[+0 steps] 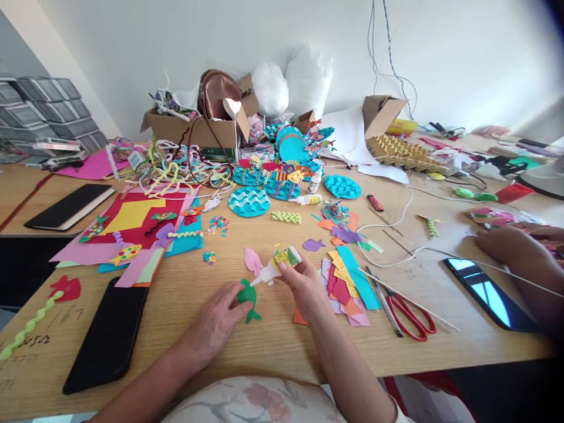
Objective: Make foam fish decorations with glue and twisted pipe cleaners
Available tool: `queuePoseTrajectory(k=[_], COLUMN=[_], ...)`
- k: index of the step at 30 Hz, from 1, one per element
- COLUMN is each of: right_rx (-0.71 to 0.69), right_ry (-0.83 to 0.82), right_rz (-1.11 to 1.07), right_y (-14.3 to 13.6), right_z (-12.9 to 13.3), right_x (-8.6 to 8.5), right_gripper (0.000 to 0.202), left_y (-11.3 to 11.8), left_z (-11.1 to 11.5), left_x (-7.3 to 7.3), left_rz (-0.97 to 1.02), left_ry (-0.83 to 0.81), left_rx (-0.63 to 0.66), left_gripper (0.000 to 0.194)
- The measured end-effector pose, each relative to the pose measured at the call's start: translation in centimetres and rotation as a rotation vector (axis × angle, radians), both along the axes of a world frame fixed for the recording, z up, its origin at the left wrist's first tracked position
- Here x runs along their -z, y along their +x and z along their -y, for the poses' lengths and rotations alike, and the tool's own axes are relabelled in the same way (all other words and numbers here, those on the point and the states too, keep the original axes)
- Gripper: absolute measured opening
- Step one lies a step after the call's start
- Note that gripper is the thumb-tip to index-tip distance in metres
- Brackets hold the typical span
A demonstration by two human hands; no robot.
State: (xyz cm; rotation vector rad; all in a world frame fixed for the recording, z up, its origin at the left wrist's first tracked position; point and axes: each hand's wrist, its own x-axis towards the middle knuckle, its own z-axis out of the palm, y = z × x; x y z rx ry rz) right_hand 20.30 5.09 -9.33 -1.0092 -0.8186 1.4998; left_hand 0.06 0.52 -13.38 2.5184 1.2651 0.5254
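Head view shows a bare left hand (pixel 215 322) near the middle of the wooden desk's (pixel 273 349) near edge, its thumb and forefinger narrowed on the left side of a flat green fish cutout (pixel 248 297). From the right, the right hand (pixel 302 281) grips a white plastic glue bottle (pixel 274 268) with a yellow label, tilted, nozzle down at the fish's upper part; whether the tip touches cannot be told. Just behind lies a pink fish cutout (pixel 251 260). Toward the desk's right edge are coloured paper scraps (pixel 338 288), then red-handled metal scissors (pixel 408 311).
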Motion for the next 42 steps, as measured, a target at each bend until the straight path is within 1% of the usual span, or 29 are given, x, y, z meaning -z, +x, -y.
queuePoseTrajectory(k=[2, 4, 6, 9, 13, 16, 20, 25, 29, 33, 37, 40, 42], right_rx=[-0.005, -0.008, -0.026, -0.074, -0.09, -0.112, -0.137, -0.151, -0.135, -0.118, -0.11, -0.118, -0.137], right_ry=[-0.004, 0.026, 0.075, 0.164, 0.286, 0.33, 0.384, 0.426, 0.459, 0.487, 0.487, 0.456, 0.451], right_rz=[-0.012, 0.033, 0.128, 0.337, 0.594, 0.703, 0.796, 0.853, 0.839, 0.821, 0.817, 0.792, 0.8], right_y=[0.1, 0.1, 0.0, -0.3, -0.7, -0.9, -1.1, -1.5, -1.7, -1.9, -2.1, -2.2, -2.2], right_z=[0.1, 0.2, 0.5, 0.9, 1.2, 1.3, 1.4, 1.3, 1.0, 0.8, 0.7, 0.9, 1.1], right_x=[0.1, 0.0, -0.2, -0.8, -1.4, -1.5, -1.7, -1.9, -2.1, -2.1, -1.8, -1.5, -1.5], right_gripper=[0.033, 0.032, 0.031, 0.029, 0.024, 0.023, 0.022, 0.023, 0.02, 0.019, 0.02, 0.019, 0.017], left_y=[0.0, -0.1, -0.1, 0.0, 0.0, 0.1, 0.3, 0.5, 0.5, 0.4, 0.6, 0.7, 0.7], left_z=[0.0, 0.0, 0.0, 0.0, -0.1, -0.1, 0.0, 0.0, 0.0, -0.1, 0.0, 0.0, 0.0], left_x=[0.1, 0.3, 0.6, 1.0, 0.8, 0.6, 0.7, 0.4, 0.1, 0.3, 0.5, 0.6, 0.7], left_rz=[-0.005, 0.002, 0.014, 0.01, -0.028, -0.044, -0.032, -0.033, -0.024, -0.005, 0.027, 0.077, 0.105], left_ry=[-0.01, -0.011, 0.007, 0.037, 0.037, 0.041, 0.064, 0.048, 0.033, -0.004, -0.056, -0.104, -0.105], left_rx=[-0.003, 0.001, 0.0, -0.007, -0.018, -0.012, -0.018, -0.028, -0.016, -0.033, -0.052, -0.084, -0.084], left_gripper=[0.03, 0.03, 0.03, 0.03, 0.028, 0.027, 0.028, 0.029, 0.031, 0.028, 0.026, 0.023, 0.022])
